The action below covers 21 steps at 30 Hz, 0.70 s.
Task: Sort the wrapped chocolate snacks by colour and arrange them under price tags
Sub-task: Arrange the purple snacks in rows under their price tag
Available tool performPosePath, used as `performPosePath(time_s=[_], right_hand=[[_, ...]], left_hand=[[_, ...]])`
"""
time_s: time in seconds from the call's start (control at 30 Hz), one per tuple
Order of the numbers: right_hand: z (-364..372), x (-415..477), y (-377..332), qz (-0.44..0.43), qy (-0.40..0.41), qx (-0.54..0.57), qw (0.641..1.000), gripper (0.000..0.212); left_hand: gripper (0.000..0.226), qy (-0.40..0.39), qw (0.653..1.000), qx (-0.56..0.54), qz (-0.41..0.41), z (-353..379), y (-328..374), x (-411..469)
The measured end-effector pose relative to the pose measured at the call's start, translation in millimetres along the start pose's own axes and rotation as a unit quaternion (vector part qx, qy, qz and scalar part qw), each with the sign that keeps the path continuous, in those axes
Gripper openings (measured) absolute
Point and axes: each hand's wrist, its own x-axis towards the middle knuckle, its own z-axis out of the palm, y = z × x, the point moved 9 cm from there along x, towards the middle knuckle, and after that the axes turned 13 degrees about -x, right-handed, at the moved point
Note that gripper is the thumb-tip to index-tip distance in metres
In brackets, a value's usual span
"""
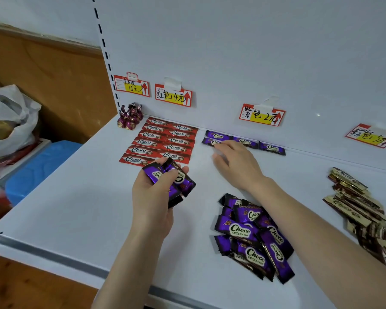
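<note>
Nearest you, by the shelf's front edge, lies the purple pile (252,237), a loose heap of glossy, crimp-ended wrappers pointing every which way, not yet laid out. Your left hand (153,192) has fingers and thumb curled round a small bundle of purple bars (169,177), held palm-up over the shelf (87,197), likely as a ready stock to feed from. Your right hand (236,161) is stretched nearly flat, fingers straight, tips resting on a bar at the left end of the purple row (270,148). It grips nothing and seems to be nudging that bar square.

The row lies along the back panel (232,52) just below the purple tag (262,115), three bars end to end with a second line begun in front, so colour meets price. To the left, the red bars (161,141) are laid flat in two neat columns, edge to edge, under the red tag (173,95). Beyond them a cluster of foil sweets (130,115), twisted at the top, sits under the corner tag (132,85). To the right, brown bars (357,201) lie in a slumped stack in front of the brown tag (370,136). Off the shelf to the left are a crumpled plastic bag (9,119) and a blue box (38,166).
</note>
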Motion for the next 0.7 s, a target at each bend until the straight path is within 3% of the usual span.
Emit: performPosePath(time_s=[0.23, 0.4, 0.5, 0.57, 0.63, 0.7], right_hand=[[-12, -2, 1, 0.012, 0.048, 0.027, 0.998, 0.034], [-66, -15, 10, 0.082, 0.121, 0.229, 0.963, 0.015], [-88, -42, -13, 0.060, 0.032, 0.374, 0.925, 0.005], [-87, -67, -34, 0.039, -0.045, 0.388, 0.920, 0.015], [-89, -85, -41, 0.039, -0.046, 0.406, 0.912, 0.006], [-94, -94, -33, 0.064, -0.012, 0.434, 0.899, 0.013]], left_hand=[[0.023, -0.013, 1.000, 0.002, 0.001, 3, 3, -5], [0.017, -0.005, 1.000, 0.018, 0.015, 6, 6, -12], [0.013, -0.007, 1.000, 0.002, -0.001, 14, 1, -19], [0.011, -0.019, 1.000, -0.001, -0.013, 23, -5, -25], [0.010, -0.030, 0.999, -0.005, -0.019, 31, -9, -32], [0.011, -0.034, 0.999, -0.015, -0.027, 34, -12, -39]])
